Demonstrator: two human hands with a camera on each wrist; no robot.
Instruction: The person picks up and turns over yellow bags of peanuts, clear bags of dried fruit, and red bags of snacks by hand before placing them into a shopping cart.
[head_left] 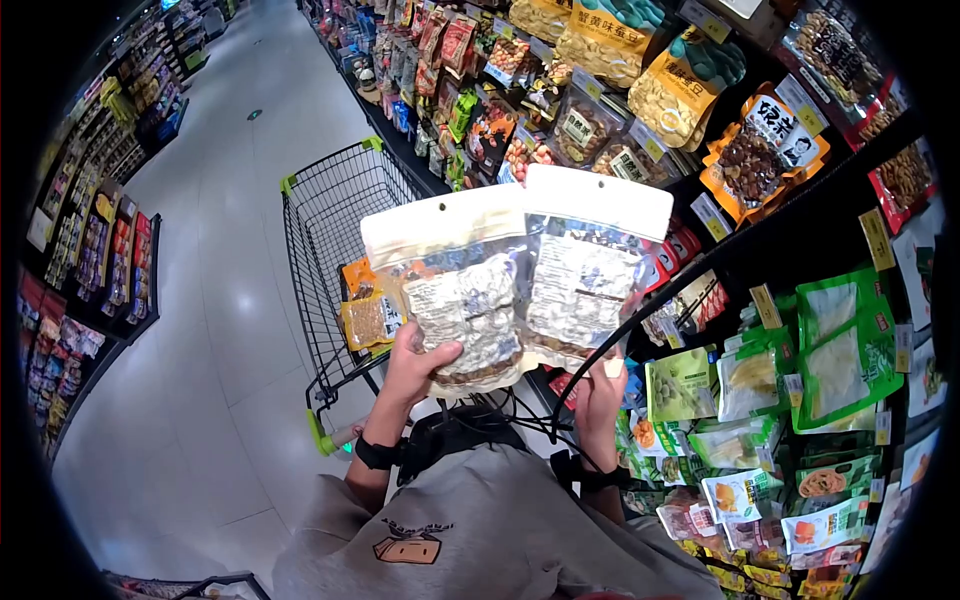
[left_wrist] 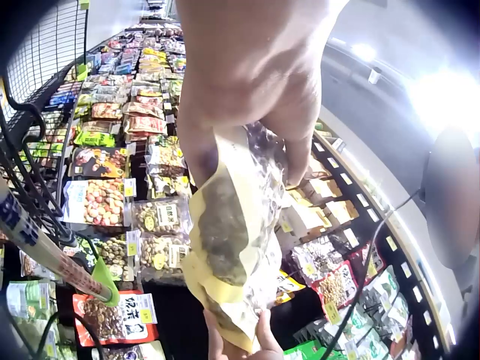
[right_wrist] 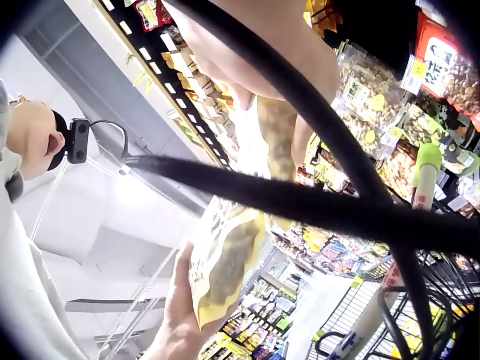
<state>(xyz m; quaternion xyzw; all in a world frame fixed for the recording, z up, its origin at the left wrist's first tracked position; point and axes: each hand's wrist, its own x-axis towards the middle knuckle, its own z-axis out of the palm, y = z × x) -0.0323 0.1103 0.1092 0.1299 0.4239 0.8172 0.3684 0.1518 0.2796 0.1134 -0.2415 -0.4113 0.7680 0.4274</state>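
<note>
Two cream-topped snack bags with clear, label-covered panels are held up side by side in the head view. My left hand (head_left: 408, 370) grips the left bag (head_left: 465, 300) by its lower left side, thumb across the front. The right bag (head_left: 588, 285) is pinched near its bottom edge by my right hand (head_left: 600, 395), its fingers partly behind the bag. The inner edges of the bags overlap. Dark chunky contents show through the left bag's side (left_wrist: 229, 225) in the left wrist view. A black cable crosses in front of the right bag's lower corner.
A shopping cart (head_left: 318, 325) stands ahead to the left, with an orange-and-yellow packet (head_left: 370, 318) inside. Shelves of bagged nuts (head_left: 683, 90) and green packets (head_left: 850, 345) rise close on the right. A tiled aisle (head_left: 200, 300) runs along the left.
</note>
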